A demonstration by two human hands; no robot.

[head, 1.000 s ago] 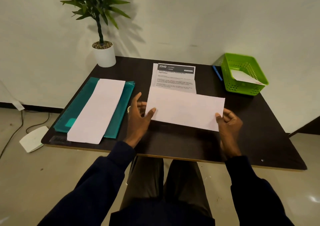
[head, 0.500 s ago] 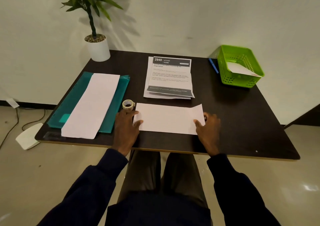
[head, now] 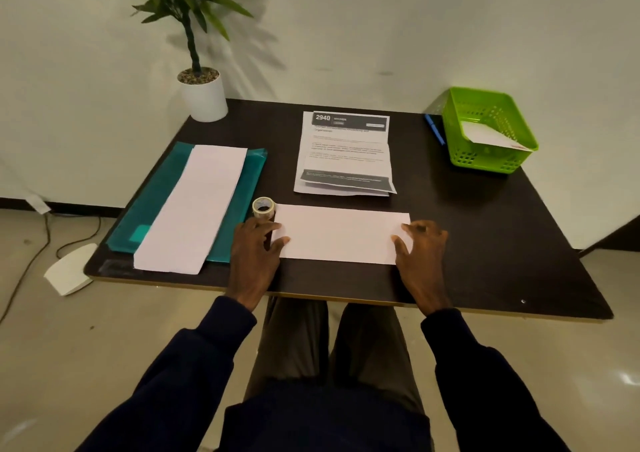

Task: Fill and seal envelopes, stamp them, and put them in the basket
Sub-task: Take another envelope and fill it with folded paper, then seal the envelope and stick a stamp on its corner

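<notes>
on the dark table [head: 485, 243] the envelope [head: 341, 235] is lying flat, long axis left-right; left hand [head: 254, 249] and right hand [head: 420, 249], fingers relaxed, are pressing its ends.

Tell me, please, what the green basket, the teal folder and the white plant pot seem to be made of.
The green basket looks like moulded plastic: glossy, with a grid of holes. The teal folder seems thin, shiny plastic. The white plant pot is smooth and matte, perhaps ceramic or plastic.
</notes>
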